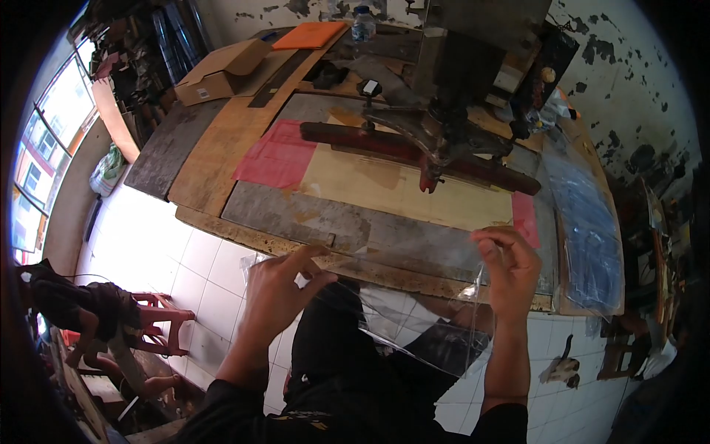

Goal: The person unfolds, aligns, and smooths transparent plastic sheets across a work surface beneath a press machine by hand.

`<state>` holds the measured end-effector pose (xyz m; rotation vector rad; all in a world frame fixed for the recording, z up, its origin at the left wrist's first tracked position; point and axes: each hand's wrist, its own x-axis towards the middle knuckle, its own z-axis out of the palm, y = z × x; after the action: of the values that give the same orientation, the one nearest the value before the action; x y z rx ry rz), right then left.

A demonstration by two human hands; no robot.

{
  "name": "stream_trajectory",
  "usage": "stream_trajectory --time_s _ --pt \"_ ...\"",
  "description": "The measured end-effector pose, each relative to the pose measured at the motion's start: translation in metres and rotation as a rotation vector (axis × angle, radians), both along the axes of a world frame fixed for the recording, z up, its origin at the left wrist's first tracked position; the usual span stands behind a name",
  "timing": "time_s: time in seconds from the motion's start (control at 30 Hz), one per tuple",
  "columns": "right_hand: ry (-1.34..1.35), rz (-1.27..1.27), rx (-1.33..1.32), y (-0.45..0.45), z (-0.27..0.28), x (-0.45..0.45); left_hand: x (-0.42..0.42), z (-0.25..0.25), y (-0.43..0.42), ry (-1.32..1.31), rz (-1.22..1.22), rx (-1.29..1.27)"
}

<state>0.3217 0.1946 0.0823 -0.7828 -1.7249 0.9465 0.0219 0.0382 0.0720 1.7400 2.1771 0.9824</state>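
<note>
Right hand (512, 268) is pinching film (436, 333); left hand (277, 294) is curling at its left, grip unclear; uneven pulling could be creasing it.

Clear plastic sheet (436, 333) hanging from right fingers (503, 238), left fingers (302, 259) alongside; press (441, 137) over table (277, 214).

We see glossy, see-through plastic film (425, 320), thin and creased, its folds catching the light before a table (325, 216) with a matt, stained grey top and a rough, pitted edge. We find a dull, smooth-looking yellow sheet (407, 189) and 2 pink pieces (274, 154), the larger lightly wrinkled. We note worn metal on the machine (441, 137), shiny plastic in the bluish pile (589, 244), matt cardboard in the box (222, 72), glossy floor tiles (196, 255) and flaking paint on the wall (625, 78).
</note>
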Motion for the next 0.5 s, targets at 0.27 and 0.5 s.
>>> stream_trajectory --time_s 0.27,0.5 --pt "0.153 -0.232 0.096 0.024 -0.006 0.015 -0.020 0.043 0.053 0.469 -0.124 0.506" --pt "-0.155 -0.296 -0.028 0.066 -0.063 0.037 -0.039 -0.019 0.122 0.429 -0.404 0.323"
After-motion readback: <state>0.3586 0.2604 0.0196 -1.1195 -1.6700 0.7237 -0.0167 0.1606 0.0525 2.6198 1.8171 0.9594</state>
